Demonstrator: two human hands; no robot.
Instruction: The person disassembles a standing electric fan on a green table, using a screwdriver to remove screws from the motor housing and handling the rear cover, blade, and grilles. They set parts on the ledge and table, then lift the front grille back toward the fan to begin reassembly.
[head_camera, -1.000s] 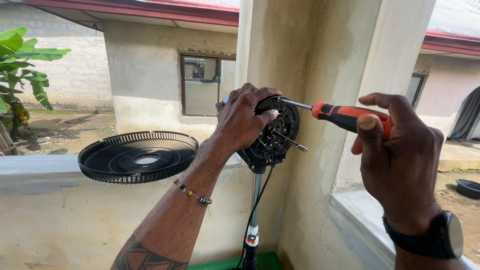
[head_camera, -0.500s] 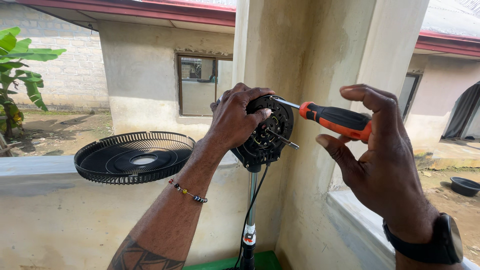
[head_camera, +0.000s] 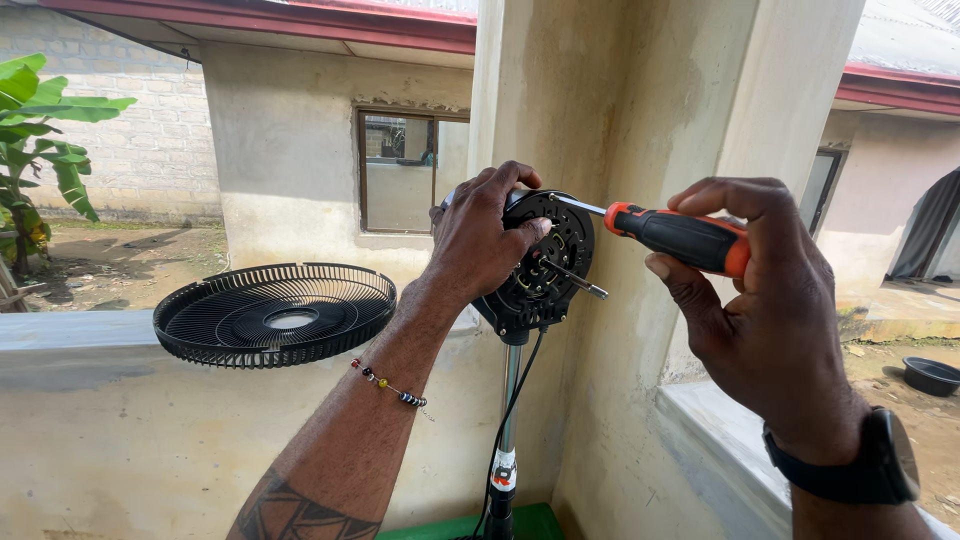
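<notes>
Fan motor housing (head_camera: 540, 270) gripped by left hand (head_camera: 480, 245); screwdriver (head_camera: 675, 237) pinched in right hand (head_camera: 760, 300). Tip apparently seated; shaft should be kept square.

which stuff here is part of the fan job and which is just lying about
In use:
left hand gripping the fan motor head
right hand holding the screwdriver, its tip at the motor head
fan pole

Lying about:
fan grille resting on the low wall
dark basin on the ground at right
</notes>
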